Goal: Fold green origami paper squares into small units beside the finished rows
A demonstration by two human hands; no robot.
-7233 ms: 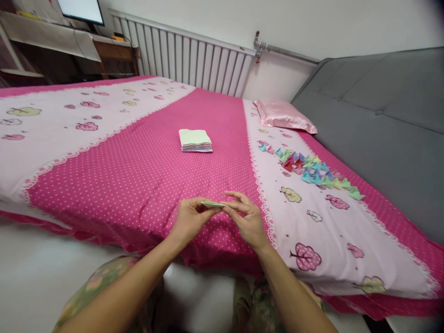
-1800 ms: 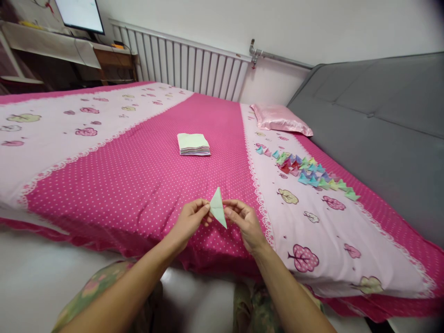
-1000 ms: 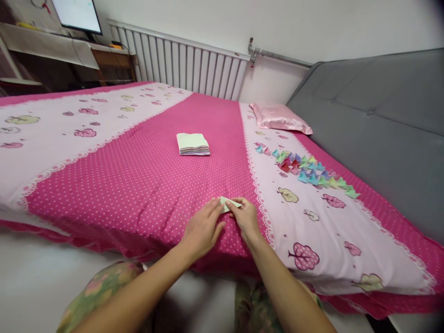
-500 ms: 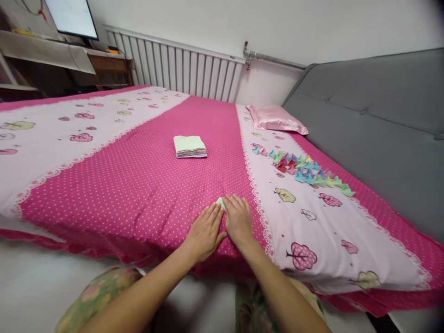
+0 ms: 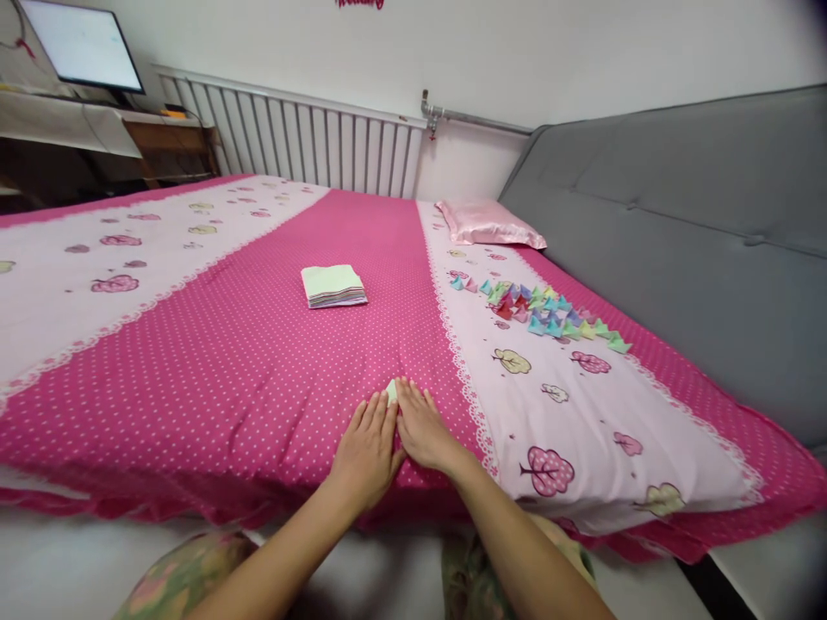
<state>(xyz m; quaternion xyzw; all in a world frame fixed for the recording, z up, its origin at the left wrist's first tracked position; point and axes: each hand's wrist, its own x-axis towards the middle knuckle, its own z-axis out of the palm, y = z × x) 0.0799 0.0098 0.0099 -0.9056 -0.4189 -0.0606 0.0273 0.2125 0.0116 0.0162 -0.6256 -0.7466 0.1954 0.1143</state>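
A small piece of pale green folded paper [image 5: 391, 391] lies on the pink bedspread [image 5: 271, 370] near the bed's front edge. Only its pointed tip shows; my hands cover the rest. My left hand [image 5: 365, 448] lies flat on the paper from the left, fingers stretched forward. From the right, my right hand [image 5: 423, 424] presses on it too, its fingers out straight and close to the left fingertips. Farther off sits a stack of square paper [image 5: 333, 286], with a pale green sheet on top.
Several small folded paper boats [image 5: 543, 312] in many colours stand in a cluster on the right. Behind them lies a pink satin pillow [image 5: 489, 223] by the grey headboard [image 5: 698, 215]. A radiator [image 5: 290, 129] and a desk with a monitor [image 5: 83, 47] are at the back.
The view has swung a little to the right, so everything sits farther left. My right hand has flattened, its fingers straighter over the paper. The left hand stays flat on it.
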